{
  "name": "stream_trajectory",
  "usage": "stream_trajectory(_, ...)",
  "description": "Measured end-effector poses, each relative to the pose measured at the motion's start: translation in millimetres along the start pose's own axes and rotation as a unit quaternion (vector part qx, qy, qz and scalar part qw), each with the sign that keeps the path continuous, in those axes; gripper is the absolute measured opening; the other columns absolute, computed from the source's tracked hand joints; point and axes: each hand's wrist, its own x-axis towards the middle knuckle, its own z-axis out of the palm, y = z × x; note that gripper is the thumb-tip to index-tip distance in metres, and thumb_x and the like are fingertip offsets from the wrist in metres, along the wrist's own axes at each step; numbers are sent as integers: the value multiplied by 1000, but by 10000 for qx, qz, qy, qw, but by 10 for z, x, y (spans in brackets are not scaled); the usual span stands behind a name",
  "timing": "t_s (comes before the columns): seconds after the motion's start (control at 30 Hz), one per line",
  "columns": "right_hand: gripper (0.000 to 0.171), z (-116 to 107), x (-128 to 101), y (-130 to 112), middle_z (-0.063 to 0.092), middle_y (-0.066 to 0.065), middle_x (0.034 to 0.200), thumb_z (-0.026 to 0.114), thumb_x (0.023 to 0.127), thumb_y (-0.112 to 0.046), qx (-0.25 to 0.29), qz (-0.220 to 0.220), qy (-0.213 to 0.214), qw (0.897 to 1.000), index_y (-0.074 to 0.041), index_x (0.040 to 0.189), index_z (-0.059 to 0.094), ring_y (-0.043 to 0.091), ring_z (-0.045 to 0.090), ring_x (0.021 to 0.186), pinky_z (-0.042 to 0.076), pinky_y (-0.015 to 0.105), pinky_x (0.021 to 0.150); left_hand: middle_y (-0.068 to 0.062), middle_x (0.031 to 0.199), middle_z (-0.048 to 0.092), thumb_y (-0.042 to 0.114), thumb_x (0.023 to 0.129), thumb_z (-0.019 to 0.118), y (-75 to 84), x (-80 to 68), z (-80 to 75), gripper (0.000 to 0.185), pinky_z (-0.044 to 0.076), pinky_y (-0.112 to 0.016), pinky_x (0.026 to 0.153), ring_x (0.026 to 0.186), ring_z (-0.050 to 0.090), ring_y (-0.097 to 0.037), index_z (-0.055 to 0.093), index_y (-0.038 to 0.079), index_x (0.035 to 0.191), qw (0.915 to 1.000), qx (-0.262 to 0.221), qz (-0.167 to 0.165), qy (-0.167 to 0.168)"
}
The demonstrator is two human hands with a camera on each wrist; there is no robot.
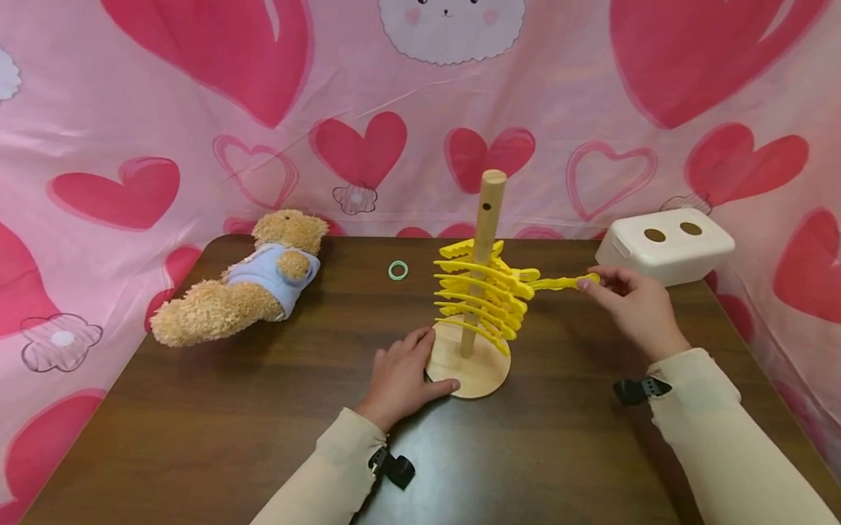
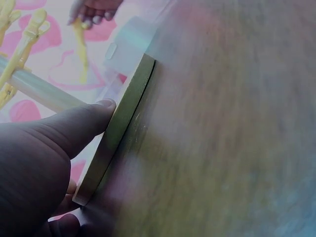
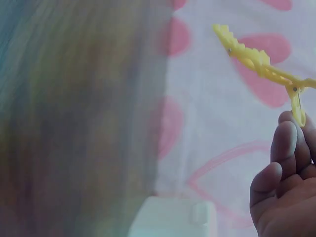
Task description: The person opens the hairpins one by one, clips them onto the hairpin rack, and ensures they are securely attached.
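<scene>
A wooden stand with an upright post and a round base is on the table. Several yellow toothed clips are stacked along its post, most jutting sideways. My left hand grips the near left rim of the base, thumb on top; the left wrist view shows the thumb against the base's face. To the right of the post, my right hand pinches the end of a yellow clip, which points toward the stack. In the right wrist view, this clip shows teeth and a small handle loop.
A teddy bear in a blue top lies at the table's left. Behind the stand's left side lies a small green ring. A white box with two round holes stands at the back right, close behind my right hand.
</scene>
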Motion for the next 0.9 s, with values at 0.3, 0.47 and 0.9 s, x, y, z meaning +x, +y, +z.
stream_trajectory(0.3, 34, -48, -235, -325, 59, -2, 87, 69, 84, -27, 361, -1333, 1091, 9844, -7, 111, 64, 12, 50, 72, 41, 13, 58, 0, 143, 39, 73, 71, 58, -5, -9, -2, 94, 33, -44, 83, 117, 45, -24, 36, 17, 144, 10000, 0, 55, 49)
stream_trajectory(0.47, 27, -96, -312, -447, 61, -10, 86, 70, 84, -17, 540, -1721, 1489, 9723, -5, 107, 65, 9, 51, 69, 41, 11, 58, 0, 143, 38, 74, 70, 57, -17, -1, 16, 95, 33, -44, 83, 117, 45, -23, 36, 18, 144, 10000, 52, 43, 61)
stream_trajectory(0.9, 27, -211, -461, -751, 68, 9, 92, 66, 77, 12, 3305, -2218, 1866, 8982, 18, 103, 60, 14, 58, 70, 48, 17, 66, 0, 143, 39, 74, 71, 57, -14, -9, 6, 94, 34, -45, 83, 116, 46, -23, 36, 18, 144, 9999, 47, 83, 84)
